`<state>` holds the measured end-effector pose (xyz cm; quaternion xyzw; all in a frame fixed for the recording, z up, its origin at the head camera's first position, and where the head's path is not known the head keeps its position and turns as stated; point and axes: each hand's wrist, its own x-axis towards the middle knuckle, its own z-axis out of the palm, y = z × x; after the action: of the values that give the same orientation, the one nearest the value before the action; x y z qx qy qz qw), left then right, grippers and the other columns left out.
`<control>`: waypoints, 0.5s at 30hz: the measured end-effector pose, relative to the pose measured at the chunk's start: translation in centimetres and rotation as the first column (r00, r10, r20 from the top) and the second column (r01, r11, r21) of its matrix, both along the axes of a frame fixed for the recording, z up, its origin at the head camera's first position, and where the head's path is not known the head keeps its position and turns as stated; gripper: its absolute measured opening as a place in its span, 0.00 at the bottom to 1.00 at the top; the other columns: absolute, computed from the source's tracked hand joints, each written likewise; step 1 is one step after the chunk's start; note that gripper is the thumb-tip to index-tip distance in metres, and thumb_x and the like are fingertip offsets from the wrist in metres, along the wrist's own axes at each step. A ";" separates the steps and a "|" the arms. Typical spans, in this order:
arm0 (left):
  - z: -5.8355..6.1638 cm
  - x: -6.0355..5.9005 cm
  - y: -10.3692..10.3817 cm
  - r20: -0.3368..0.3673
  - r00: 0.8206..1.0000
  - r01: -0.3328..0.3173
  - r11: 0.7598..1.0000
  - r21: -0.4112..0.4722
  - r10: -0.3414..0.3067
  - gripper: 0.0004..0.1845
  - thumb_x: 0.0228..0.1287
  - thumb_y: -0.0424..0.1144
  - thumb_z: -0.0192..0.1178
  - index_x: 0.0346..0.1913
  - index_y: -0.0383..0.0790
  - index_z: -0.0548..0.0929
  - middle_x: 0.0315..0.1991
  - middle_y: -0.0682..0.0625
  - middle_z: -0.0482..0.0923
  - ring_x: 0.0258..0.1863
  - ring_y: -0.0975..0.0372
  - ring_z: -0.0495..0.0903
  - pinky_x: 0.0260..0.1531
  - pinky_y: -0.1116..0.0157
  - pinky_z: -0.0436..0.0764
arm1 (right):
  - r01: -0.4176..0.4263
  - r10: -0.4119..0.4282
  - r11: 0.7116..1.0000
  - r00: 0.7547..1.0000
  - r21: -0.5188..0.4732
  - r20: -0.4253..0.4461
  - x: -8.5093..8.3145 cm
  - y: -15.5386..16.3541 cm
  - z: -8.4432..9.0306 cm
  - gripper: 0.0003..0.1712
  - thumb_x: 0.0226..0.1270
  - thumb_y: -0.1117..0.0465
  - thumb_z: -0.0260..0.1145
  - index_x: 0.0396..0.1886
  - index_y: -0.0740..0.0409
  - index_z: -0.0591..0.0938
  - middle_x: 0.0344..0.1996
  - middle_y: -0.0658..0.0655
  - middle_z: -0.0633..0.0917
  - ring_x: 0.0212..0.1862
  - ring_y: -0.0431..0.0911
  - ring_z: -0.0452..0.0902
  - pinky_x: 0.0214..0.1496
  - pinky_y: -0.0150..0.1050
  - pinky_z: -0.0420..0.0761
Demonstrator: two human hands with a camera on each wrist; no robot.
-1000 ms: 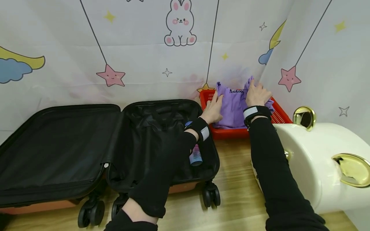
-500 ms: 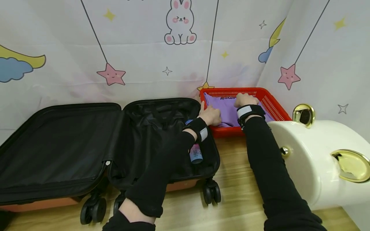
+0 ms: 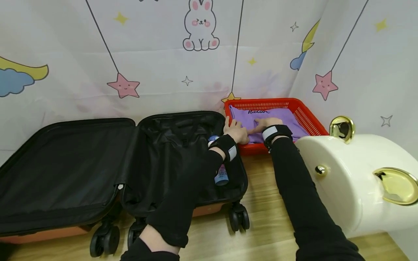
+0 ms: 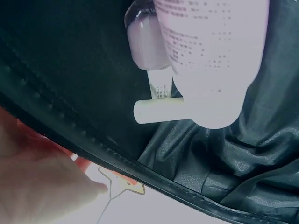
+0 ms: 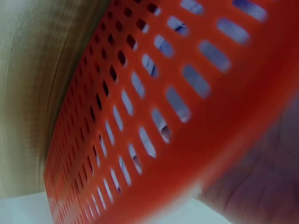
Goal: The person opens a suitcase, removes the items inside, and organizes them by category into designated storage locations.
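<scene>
- Both hands at near edge of purple garment (image 3: pixel 261 121) in red basket (image 3: pixel 310 119); left hand (image 3: pixel 237 131) curled on cloth, right hand (image 3: pixel 266 124) grip unclear
- Step, likely: gathering it; next needs firm two-handed lift toward open suitcase (image 3: pixel 183 159)

Even, bright room light, soft shadows under my arms.
Head view sharp (walls bow toward the edges); beneath my right hand (image 3: pixel 266 124) the red basket (image 5: pixel 154 116) smears with blur, and the left-wrist view washes pale.
</scene>
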<state>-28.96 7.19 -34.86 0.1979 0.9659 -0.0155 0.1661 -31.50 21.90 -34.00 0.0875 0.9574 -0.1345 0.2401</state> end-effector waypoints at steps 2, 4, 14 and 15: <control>0.2 0.2 0.2 0.010 1.000 -0.007 1.000 -0.016 0.008 0.26 0.75 0.52 0.45 0.73 0.58 0.70 0.79 0.53 0.57 0.81 0.57 0.47 0.80 0.52 0.29 | 0.004 -0.004 1.000 1.000 -0.001 -0.009 0.1 0.0 -0.2 0.54 0.62 0.31 0.62 0.82 0.38 0.49 0.81 0.64 0.45 0.80 0.67 0.43 0.73 0.72 0.55; 0.7 0.6 0.1 0.022 1.000 -0.001 1.000 -0.021 0.001 0.26 0.75 0.51 0.45 0.73 0.57 0.71 0.79 0.52 0.60 0.81 0.56 0.48 0.80 0.52 0.29 | 0.004 -0.004 1.000 1.000 -0.002 -0.008 0.2 0.0 -0.3 0.54 0.63 0.32 0.62 0.82 0.39 0.49 0.82 0.64 0.44 0.80 0.67 0.43 0.74 0.72 0.55; 0.6 0.4 -0.6 0.026 0.999 0.045 0.999 0.029 -0.046 0.25 0.77 0.52 0.43 0.72 0.58 0.73 0.75 0.52 0.67 0.80 0.56 0.52 0.79 0.48 0.29 | -0.053 0.052 0.998 0.998 0.033 0.027 0.5 0.2 -0.6 0.52 0.66 0.30 0.58 0.82 0.39 0.46 0.82 0.65 0.43 0.79 0.68 0.45 0.74 0.68 0.59; 0.5 0.2 -0.9 0.010 0.998 0.060 0.996 0.069 -0.061 0.24 0.77 0.52 0.43 0.69 0.57 0.76 0.73 0.52 0.70 0.79 0.55 0.55 0.79 0.47 0.30 | -0.049 0.048 0.998 0.999 0.028 0.025 0.6 0.2 -0.5 0.52 0.66 0.31 0.59 0.82 0.39 0.47 0.82 0.66 0.43 0.79 0.67 0.46 0.74 0.68 0.59</control>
<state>-28.73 6.31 -34.33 0.2326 0.9584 0.0138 0.1646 -30.91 22.12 -34.52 0.0693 0.9580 -0.1141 0.2537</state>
